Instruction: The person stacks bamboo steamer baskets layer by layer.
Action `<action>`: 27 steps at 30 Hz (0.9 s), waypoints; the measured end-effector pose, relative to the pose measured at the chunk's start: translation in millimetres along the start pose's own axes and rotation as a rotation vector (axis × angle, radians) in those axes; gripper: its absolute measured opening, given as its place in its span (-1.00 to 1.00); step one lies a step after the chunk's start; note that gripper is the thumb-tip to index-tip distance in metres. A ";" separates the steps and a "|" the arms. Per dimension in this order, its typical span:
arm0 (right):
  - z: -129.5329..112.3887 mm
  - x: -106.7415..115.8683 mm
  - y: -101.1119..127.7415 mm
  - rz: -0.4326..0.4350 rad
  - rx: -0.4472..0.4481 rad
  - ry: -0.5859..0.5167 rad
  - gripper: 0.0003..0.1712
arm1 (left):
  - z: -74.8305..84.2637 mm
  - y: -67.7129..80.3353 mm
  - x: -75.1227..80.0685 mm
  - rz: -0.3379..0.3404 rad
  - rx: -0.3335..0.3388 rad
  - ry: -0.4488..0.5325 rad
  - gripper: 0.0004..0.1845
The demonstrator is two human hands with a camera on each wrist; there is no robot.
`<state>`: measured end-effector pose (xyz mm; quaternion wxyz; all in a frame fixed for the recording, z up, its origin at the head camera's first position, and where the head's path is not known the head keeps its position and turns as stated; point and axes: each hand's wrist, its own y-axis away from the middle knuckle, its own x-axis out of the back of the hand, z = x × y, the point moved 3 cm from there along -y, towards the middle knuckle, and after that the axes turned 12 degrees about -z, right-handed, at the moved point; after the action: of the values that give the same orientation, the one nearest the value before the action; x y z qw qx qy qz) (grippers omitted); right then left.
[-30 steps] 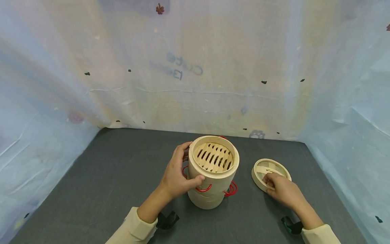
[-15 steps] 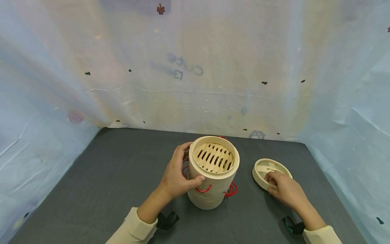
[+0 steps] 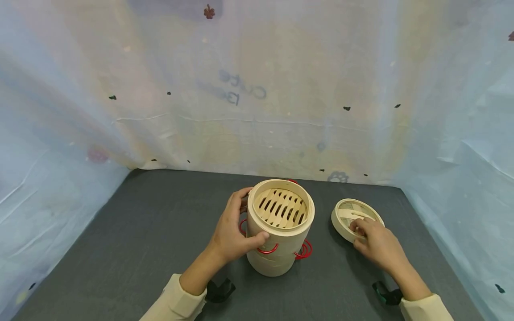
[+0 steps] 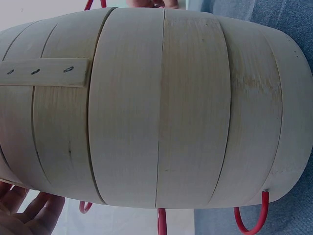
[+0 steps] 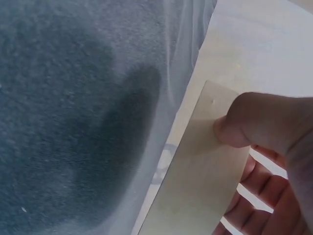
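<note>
A stacked bamboo steamer [image 3: 281, 223] with red wire handles [image 3: 304, 249] stands mid-table, open at the top so its slatted floor shows. My left hand [image 3: 241, 223] grips its left side, thumb on the front and fingers round the back. The steamer's wall [image 4: 156, 112] fills the left wrist view, with fingertips [image 4: 24, 215] at the lower left corner. To the right, the round woven lid [image 3: 348, 213] sits tilted, and my right hand [image 3: 361, 229] pinches it at its near side. In the right wrist view the thumb [image 5: 264, 122] presses on the lid's bamboo strip [image 5: 205, 181], fingers underneath.
The dark grey table [image 3: 152, 232] is walled on three sides by a pale blue cloth backdrop [image 3: 257, 89]. Black camera straps [image 3: 220, 290] sit on both wrists.
The lid has risen and shifted slightly away from me in my right hand. The left hand and the steamer have not moved.
</note>
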<state>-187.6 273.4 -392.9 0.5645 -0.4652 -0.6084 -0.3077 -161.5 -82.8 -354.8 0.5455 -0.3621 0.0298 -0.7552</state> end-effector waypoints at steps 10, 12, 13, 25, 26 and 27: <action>-4.8 11.9 -2.0 0.093 0.057 0.043 -0.68 | -0.4 -1.4 0.3 -0.001 -0.021 -0.003 -0.06; -7.3 14.3 -3.2 0.112 0.074 0.049 -0.68 | -0.6 -1.5 1.0 -0.001 -0.018 -0.006 -0.06; -9.0 15.7 -3.6 0.123 0.081 0.051 -0.69 | -0.5 -1.4 1.3 -0.001 -0.017 -0.006 -0.06; -30.7 38.4 -12.9 0.201 0.140 0.034 -0.70 | 1.1 2.7 7.2 0.011 -0.015 -0.022 -0.05; -31.9 40.5 -13.6 0.206 0.144 0.032 -0.69 | 0.9 2.5 7.3 0.011 -0.016 -0.021 -0.05; -33.0 42.5 -14.3 0.210 0.149 0.030 -0.69 | 0.9 2.4 7.4 0.011 -0.017 -0.021 -0.06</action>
<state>-184.4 247.5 -343.7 0.6357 -0.4786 -0.5689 -0.2078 -160.2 -89.7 -351.4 0.5468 -0.3745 0.0322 -0.7481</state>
